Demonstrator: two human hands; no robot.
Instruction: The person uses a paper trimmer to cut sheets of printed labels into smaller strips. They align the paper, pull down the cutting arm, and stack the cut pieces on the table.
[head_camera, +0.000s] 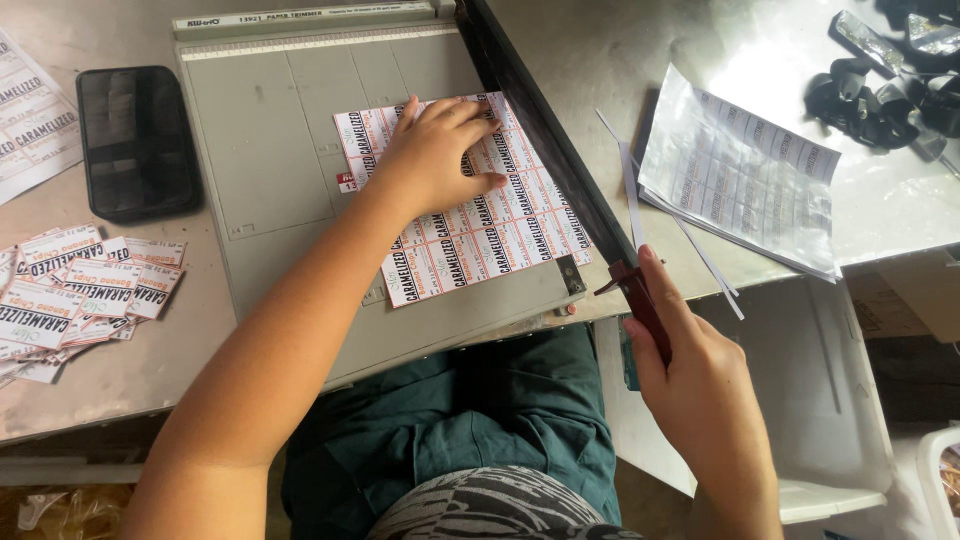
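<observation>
Leftmost, a dark phone (137, 140) lies face up on the worn table (150, 370), with a loose heap of cut labels (80, 290) below it and the corner of another printed sheet (30, 120) at the frame's edge. Next comes the grey paper trimmer (290, 150), its board carrying a sheet of labels (470, 210) printed in rows, set at a slight angle with its right edge running under the cutting arm. The left hand (440, 155) lies flat on the upper part of that sheet, fingers spread and pressing it against the board, not closed around anything. Further right, the long black blade arm (545, 130) lies low along the trimmer's edge, and the right hand (690, 370) is wrapped firmly around its dark red handle (645, 305) at the near end. Thin white offcut strips (635, 200) lie just beyond the blade, beside a glossy stack of uncut sheets (740, 175); black binder clips (880, 90) sit at the far right, and a pale bin (830, 420) stands below the table edge.

Judging by this, the step in hand is trimming a strip off the sheet. The next move seems to call for steady pressure from the flat hand, fingertips kept clear of the blade line, and the printed rows squared to the edge.
</observation>
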